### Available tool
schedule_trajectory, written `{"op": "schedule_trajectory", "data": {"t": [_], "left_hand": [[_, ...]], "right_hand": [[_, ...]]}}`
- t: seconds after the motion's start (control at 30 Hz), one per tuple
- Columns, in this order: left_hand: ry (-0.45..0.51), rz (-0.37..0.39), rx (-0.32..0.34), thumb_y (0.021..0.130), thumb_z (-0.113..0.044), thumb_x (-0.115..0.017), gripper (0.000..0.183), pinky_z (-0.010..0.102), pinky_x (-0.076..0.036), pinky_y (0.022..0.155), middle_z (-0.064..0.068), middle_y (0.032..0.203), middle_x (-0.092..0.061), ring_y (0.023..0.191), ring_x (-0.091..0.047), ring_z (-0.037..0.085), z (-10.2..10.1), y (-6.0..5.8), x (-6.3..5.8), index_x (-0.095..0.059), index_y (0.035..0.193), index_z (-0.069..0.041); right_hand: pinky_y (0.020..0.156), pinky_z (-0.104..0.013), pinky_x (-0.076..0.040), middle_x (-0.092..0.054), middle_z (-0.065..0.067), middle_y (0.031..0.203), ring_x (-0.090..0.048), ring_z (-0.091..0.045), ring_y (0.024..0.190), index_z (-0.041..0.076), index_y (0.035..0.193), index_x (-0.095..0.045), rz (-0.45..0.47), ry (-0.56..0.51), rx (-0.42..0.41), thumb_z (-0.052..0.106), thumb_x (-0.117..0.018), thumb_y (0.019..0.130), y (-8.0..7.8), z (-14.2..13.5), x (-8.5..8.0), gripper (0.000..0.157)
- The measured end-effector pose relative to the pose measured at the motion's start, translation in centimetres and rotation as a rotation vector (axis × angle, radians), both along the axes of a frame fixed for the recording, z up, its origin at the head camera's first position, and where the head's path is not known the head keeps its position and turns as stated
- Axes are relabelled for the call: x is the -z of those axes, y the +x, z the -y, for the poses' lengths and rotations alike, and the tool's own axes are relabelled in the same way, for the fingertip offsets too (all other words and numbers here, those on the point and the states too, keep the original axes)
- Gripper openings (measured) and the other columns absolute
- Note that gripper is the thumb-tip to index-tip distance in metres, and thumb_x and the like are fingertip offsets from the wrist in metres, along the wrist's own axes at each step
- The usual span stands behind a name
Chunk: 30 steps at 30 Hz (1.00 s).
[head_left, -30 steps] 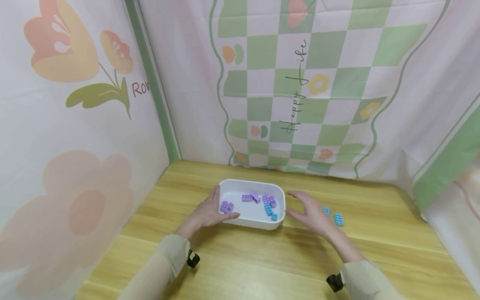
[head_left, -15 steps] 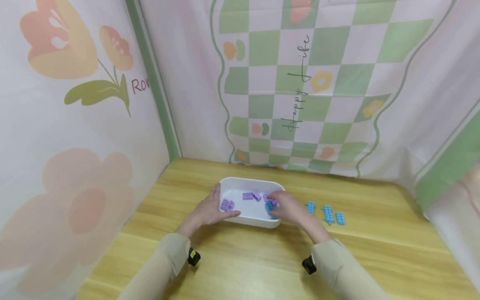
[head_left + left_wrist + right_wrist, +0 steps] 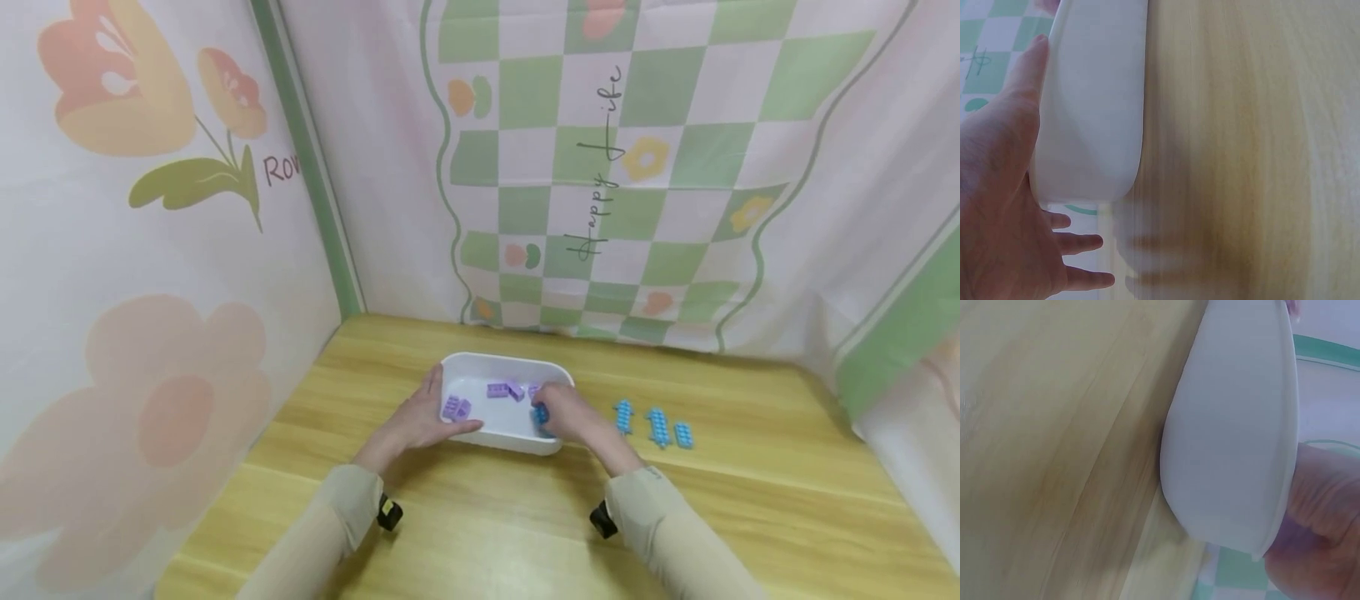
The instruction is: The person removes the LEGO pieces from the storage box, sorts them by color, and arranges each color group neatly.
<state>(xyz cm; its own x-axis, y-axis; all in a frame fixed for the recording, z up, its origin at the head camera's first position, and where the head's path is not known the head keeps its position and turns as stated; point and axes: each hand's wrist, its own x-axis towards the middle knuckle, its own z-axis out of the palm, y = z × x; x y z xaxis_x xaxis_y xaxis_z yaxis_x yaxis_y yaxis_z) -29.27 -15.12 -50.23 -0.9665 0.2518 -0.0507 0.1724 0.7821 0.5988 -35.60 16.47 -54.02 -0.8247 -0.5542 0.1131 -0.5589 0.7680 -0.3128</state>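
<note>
A white plastic bin stands on the table, with several purple building bricks inside. At its left end my left hand rests against the wall, thumb lying over the front rim. The left wrist view shows that hand's other fingers straight and spread beyond the bin's corner. My right hand reaches over the right end and pinches a blue building brick inside, beside a partly covered purple brick. In the right wrist view, the wall of the bin hides those fingertips.
Three blue brick pieces lie in a row right of the bin: a left one, a middle one and a right one. Behind the wooden table hangs a checked curtain, with another curtain at the left.
My right hand has moved left from beside the bin into its right end, and its fingers have closed on the blue brick. My left hand stays at the left end.
</note>
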Motion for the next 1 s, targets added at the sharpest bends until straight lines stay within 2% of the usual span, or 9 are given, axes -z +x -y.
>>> {"op": "schedule_trajectory", "data": {"t": [0.07, 0.1, 0.27, 0.37, 0.5, 0.6, 0.73, 1.0], "left_hand": [[-0.005, 0.002, -0.001, 0.085, -0.08, -0.078, 0.142, 0.064, -0.035, 0.135, 0.019, 0.186, -0.008, 0.164, -0.035, 0.048, 0.0, 0.0, 0.1, 0.002, 0.177, -0.006], [-0.004, 0.005, -0.001, 0.085, -0.08, -0.078, 0.142, 0.064, -0.035, 0.134, 0.019, 0.186, -0.008, 0.164, -0.035, 0.048, 0.0, 0.0, 0.2, 0.002, 0.177, -0.006], [0.002, 0.014, -0.009, 0.084, -0.081, -0.077, 0.143, 0.064, -0.035, 0.135, 0.018, 0.186, -0.008, 0.165, -0.034, 0.048, 0.0, 0.0, 0.4, 0.002, 0.177, -0.007], [0.001, 0.01, -0.008, 0.084, -0.081, -0.077, 0.143, 0.065, -0.035, 0.134, 0.018, 0.186, -0.009, 0.164, -0.035, 0.048, -0.1, -0.1, 0.5, 0.001, 0.177, -0.007], [-0.009, 0.0, 0.0, 0.085, -0.08, -0.077, 0.142, 0.065, -0.036, 0.134, 0.019, 0.186, -0.01, 0.163, -0.037, 0.048, -0.2, -0.1, 0.5, 0.001, 0.177, -0.006], [-0.01, -0.007, -0.01, 0.085, -0.078, -0.079, 0.141, 0.065, -0.037, 0.133, 0.019, 0.186, -0.013, 0.162, -0.039, 0.049, -0.1, -0.1, 0.3, 0.0, 0.177, -0.007], [-0.002, -0.011, -0.016, 0.084, -0.079, -0.079, 0.141, 0.066, -0.038, 0.132, 0.019, 0.185, -0.014, 0.161, -0.04, 0.049, -0.1, -0.1, 0.2, -0.001, 0.178, -0.008], [-0.007, 0.001, -0.016, 0.084, -0.081, -0.078, 0.143, 0.065, -0.035, 0.134, 0.018, 0.186, -0.01, 0.164, -0.035, 0.048, -0.2, -0.1, 0.1, 0.001, 0.177, -0.008]], "right_hand": [[0.08, -0.043, -0.063, -0.074, -0.008, 0.091, -0.066, -0.025, 0.083, 0.005, 0.098, -0.082, -0.005, -0.003, 0.014, -0.002, -0.086, 0.076, -0.4, 0.0, 0.7, 0.023], [0.08, -0.043, -0.062, -0.073, -0.006, 0.091, -0.065, -0.023, 0.083, 0.008, 0.097, -0.082, 0.012, 0.016, 0.021, 0.0, -0.087, 0.078, -0.2, 0.2, 0.3, 0.021], [0.079, -0.044, -0.062, -0.073, -0.003, 0.091, -0.065, -0.022, 0.083, 0.013, 0.095, -0.079, -0.001, 0.049, 0.031, 0.008, -0.092, 0.078, -1.3, 0.0, 2.1, 0.022], [0.079, -0.048, -0.063, -0.074, -0.001, 0.092, -0.066, -0.021, 0.085, 0.014, 0.095, -0.078, -0.02, 0.073, 0.024, 0.01, -0.095, 0.075, -0.2, 0.2, 0.7, 0.027], [0.081, -0.048, -0.064, -0.075, -0.005, 0.091, -0.068, -0.02, 0.085, 0.007, 0.095, -0.077, 0.019, 0.026, 0.003, 0.007, -0.094, 0.077, 2.8, 1.3, -3.8, 0.024], [0.085, -0.044, -0.065, -0.075, -0.009, 0.091, -0.067, -0.02, 0.085, 0.001, 0.097, -0.077, 0.069, -0.022, -0.005, 0.003, -0.091, 0.081, 4.5, 2.0, -6.1, 0.021], [0.084, -0.041, -0.064, -0.074, -0.006, 0.089, -0.065, -0.017, 0.084, 0.002, 0.094, -0.076, 0.088, 0.007, 0.006, 0.004, -0.093, 0.082, 5.2, 2.4, -7.0, 0.02], [0.092, -0.047, -0.066, -0.08, -0.011, 0.098, -0.074, -0.026, 0.094, 0.0, 0.1, -0.081, 0.138, 0.02, 0.014, 0.005, -0.092, 0.086, 4.9, 2.3, -6.7, 0.018]]}}
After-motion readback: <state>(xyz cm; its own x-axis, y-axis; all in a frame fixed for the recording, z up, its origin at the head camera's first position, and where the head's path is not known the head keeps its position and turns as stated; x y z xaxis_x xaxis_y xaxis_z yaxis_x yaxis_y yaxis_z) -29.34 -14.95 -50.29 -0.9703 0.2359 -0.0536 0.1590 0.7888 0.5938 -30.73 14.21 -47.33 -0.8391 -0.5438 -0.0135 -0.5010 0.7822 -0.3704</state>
